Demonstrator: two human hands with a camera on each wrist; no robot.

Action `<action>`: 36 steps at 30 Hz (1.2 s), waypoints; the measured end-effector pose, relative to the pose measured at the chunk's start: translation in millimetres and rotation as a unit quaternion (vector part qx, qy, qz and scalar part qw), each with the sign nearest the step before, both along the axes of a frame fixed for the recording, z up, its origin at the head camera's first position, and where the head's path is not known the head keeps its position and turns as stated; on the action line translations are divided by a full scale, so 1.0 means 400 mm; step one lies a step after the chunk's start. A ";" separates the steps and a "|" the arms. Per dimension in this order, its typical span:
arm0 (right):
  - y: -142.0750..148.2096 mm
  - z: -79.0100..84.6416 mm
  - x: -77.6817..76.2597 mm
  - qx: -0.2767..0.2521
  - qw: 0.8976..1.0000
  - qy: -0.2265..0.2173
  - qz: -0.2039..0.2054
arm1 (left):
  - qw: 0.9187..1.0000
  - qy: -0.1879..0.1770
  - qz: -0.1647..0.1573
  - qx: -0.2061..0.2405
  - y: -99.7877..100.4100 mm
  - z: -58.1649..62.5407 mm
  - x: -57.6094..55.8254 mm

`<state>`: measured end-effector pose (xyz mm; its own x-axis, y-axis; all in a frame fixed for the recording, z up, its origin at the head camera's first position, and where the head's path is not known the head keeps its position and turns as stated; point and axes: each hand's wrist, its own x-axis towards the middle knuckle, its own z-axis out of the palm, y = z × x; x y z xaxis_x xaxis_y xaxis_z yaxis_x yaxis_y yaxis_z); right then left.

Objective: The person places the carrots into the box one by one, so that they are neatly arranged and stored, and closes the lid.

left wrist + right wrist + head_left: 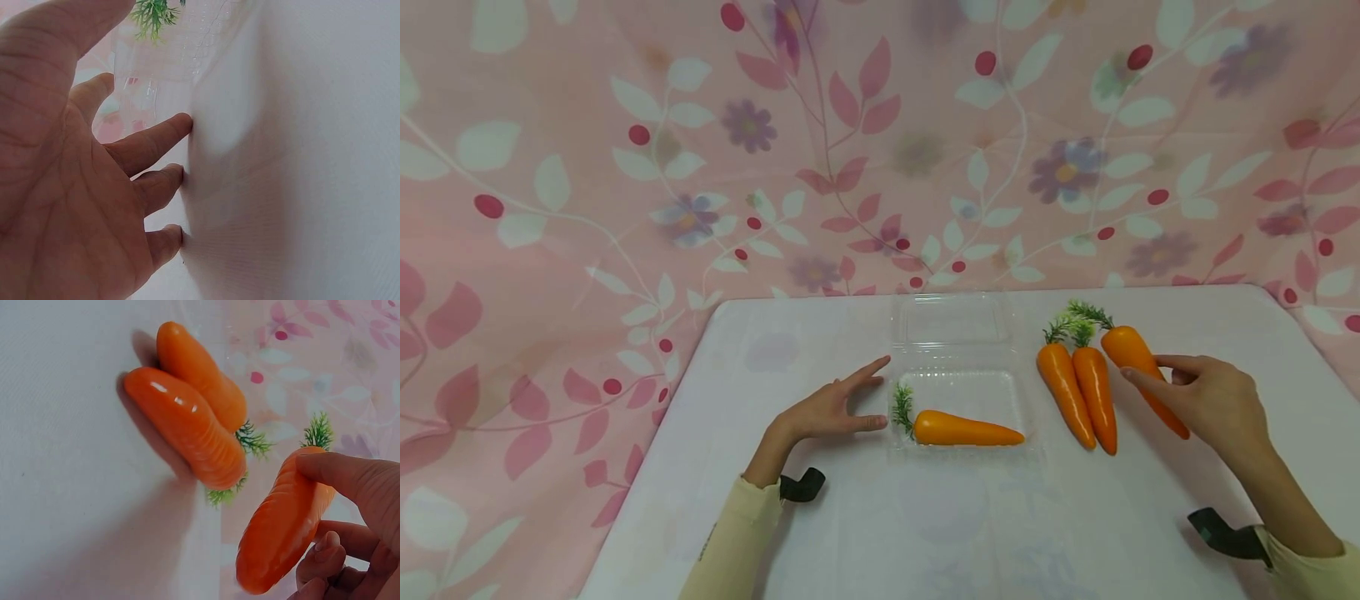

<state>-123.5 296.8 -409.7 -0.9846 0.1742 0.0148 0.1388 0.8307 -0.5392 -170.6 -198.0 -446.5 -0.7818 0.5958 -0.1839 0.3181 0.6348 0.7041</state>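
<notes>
My right hand (pixel 1221 404) pinches an orange toy carrot (pixel 1126 343) with a green leafy top between thumb and fingers; in the right wrist view this carrot (pixel 281 519) appears raised off the table. Just left of it, two more carrots (pixel 1063 396) lie side by side. A clear plastic clamshell box (pixel 962 390) sits at the middle, its lid (pixel 951 321) folded back. One carrot (pixel 966 428) lies crosswise inside, leaves to the left. Beside the box's left edge is my left hand (pixel 823 410), fingers spread; in the left wrist view several fingertips rest on the table.
A white cloth covers the table (pixel 970 533). Behind it hangs a pink floral curtain (pixel 865 150), which also runs down the left side. Black wrist mounts (pixel 1228 535) stick out from both sleeves.
</notes>
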 end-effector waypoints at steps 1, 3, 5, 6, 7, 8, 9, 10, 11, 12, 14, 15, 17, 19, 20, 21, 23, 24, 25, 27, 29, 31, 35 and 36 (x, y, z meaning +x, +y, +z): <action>-0.002 0.002 0.001 -0.002 1.000 0.000 0.001 | 1.000 0.000 0.000 0.000 0.000 0.000 0.000; -0.007 0.006 0.001 -0.007 1.000 0.000 0.005 | 1.000 0.001 0.000 0.000 0.000 0.000 0.000; -0.012 0.011 0.002 -0.013 1.000 0.001 0.007 | 1.000 0.001 -0.001 0.001 0.000 0.000 0.001; -0.016 0.013 0.002 -0.015 1.000 0.002 0.009 | 1.000 0.000 0.000 0.001 0.000 0.000 0.001; -0.018 0.015 0.003 -0.016 1.000 0.006 0.011 | 1.000 0.000 0.000 0.001 0.000 0.000 0.001; -0.021 0.018 0.004 -0.017 1.000 0.009 0.012 | 1.000 -0.001 0.000 0.002 0.000 0.000 0.001; -0.023 0.020 0.004 -0.019 1.000 0.009 0.014 | 1.000 -0.002 0.001 0.002 0.000 0.000 0.001; -0.025 0.022 0.005 -0.021 1.000 0.011 0.015 | 1.000 -0.003 0.001 0.002 0.000 0.000 0.001; -0.027 0.024 0.007 -0.022 1.000 0.013 0.016 | 1.000 -0.004 0.001 0.003 0.000 -0.001 0.001; -0.029 0.026 0.008 -0.024 0.999 0.013 0.017 | 1.000 -0.004 0.002 0.003 0.000 -0.001 0.001; -0.032 0.028 0.010 -0.030 0.999 0.013 0.018 | 1.000 -0.005 0.002 0.003 0.000 0.000 0.002; -0.034 0.029 0.011 -0.032 0.999 0.014 0.019 | 1.000 -0.005 0.002 0.003 0.000 0.000 0.002; -0.038 0.031 0.013 -0.037 0.999 0.015 0.021 | 1.000 -0.005 0.002 0.003 0.000 0.000 0.002; -0.043 0.033 0.014 -0.041 0.999 0.019 0.024 | 1.000 -0.004 0.002 0.003 0.000 0.000 0.002; -0.046 0.035 0.014 -0.043 0.999 0.020 0.026 | 1.000 -0.004 0.003 0.003 0.000 0.000 0.002; -0.049 0.036 0.014 -0.045 0.998 0.022 0.028 | 1.000 -0.004 0.002 0.003 0.000 0.000 0.002; -0.053 0.037 0.014 -0.048 0.998 0.026 0.032 | 1.000 -0.003 0.002 0.003 0.000 -0.001 0.002; -0.055 0.037 0.014 -0.049 0.998 0.026 0.033 | 1.000 -0.003 0.002 0.004 0.000 -0.001 0.002; -0.057 0.038 0.014 -0.051 0.998 0.026 0.035 | 1.000 -0.003 0.002 0.005 0.000 -0.001 0.001; -0.060 0.038 0.014 -0.052 0.998 0.026 0.037 | 1.000 -0.003 0.000 0.005 0.000 -0.002 0.001; -0.062 0.038 0.014 -0.050 0.998 0.025 0.038 | 1.000 -0.003 0.000 0.007 0.000 -0.002 0.001; -0.065 0.037 0.014 -0.052 0.997 0.029 0.042 | 1.000 -0.002 0.000 0.007 -0.001 -0.003 0.001; -0.071 0.034 0.013 -0.052 0.997 0.035 0.047 | 1.000 -0.001 0.001 0.006 -0.001 -0.004 0.001; -0.072 0.033 0.012 -0.052 0.997 0.036 0.048 | 1.000 -0.001 0.001 0.005 -0.001 -0.004 0.001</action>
<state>-118.6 267.9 -396.5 -0.9939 0.0842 0.0718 0.0203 0.7769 -0.6293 -170.3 -198.4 -448.1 -0.7824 0.5964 -0.1791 0.3154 0.6276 0.7117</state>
